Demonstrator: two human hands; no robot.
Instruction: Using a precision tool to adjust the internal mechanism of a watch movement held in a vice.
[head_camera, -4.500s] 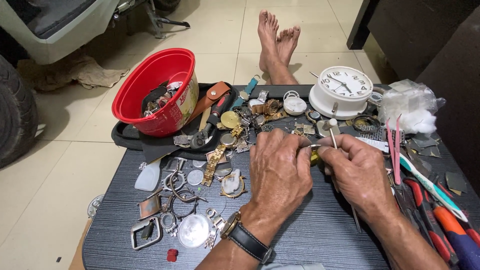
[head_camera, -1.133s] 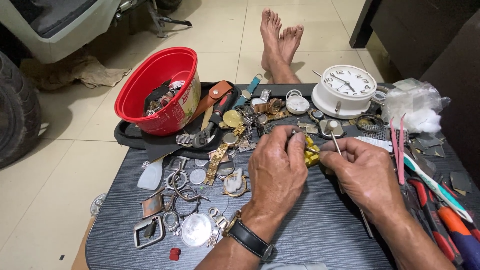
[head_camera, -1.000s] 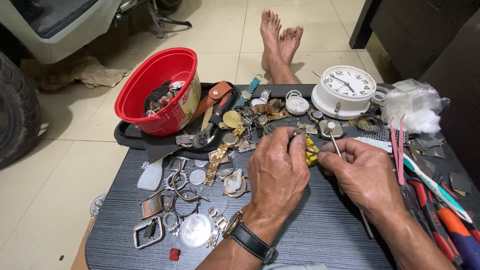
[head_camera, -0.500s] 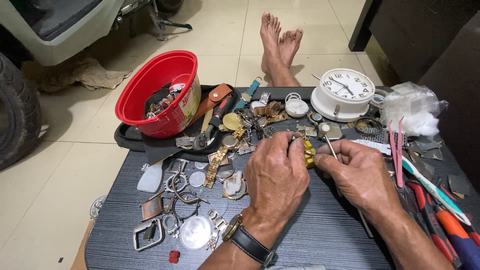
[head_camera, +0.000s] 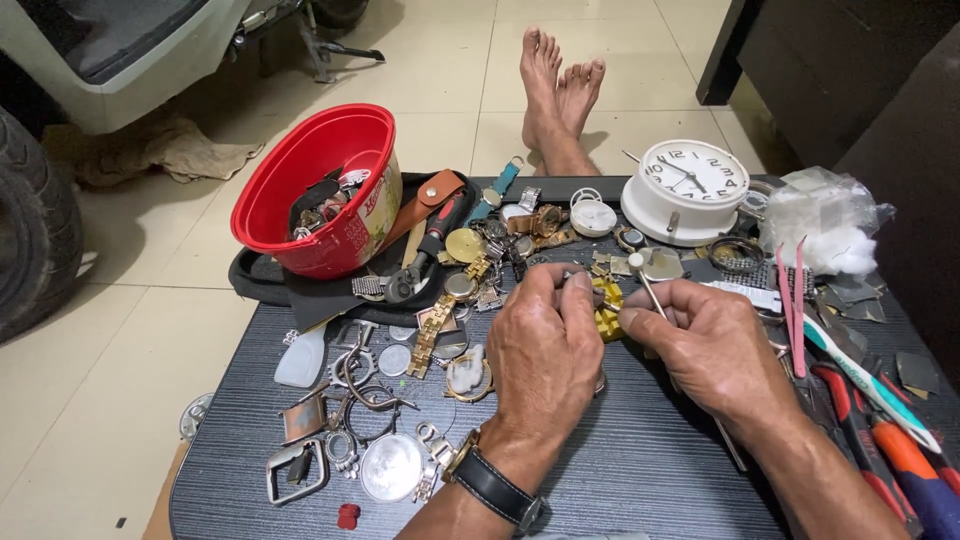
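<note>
**Head view: both hands pinch at a small yellow holder amid watch parts**

Head view, from the left: a tyre stands on the tiled floor, and a red plastic bowl full of watch bits sits at the far left corner of the dark table. Near of the bowl lie loose watch cases, bezels and a gold bracelet, with a round case back close to the near edge.

In the middle, the left hand, a black-strapped wristwatch on its wrist, is curled with thumb and fingertips closed on a small part at the left side of a yellow holder block; what that part is cannot be made out. The block rests on the table between the two hands.

The right hand is closed on a thin metal-tipped tool, its tip pointing up and away, just right of the block.

Farther off stands a white alarm clock. At the right lie a wad of cotton in clear plastic, pink tweezers, a toothbrush and red-handled tools. Bare feet rest on the floor beyond the table.
</note>
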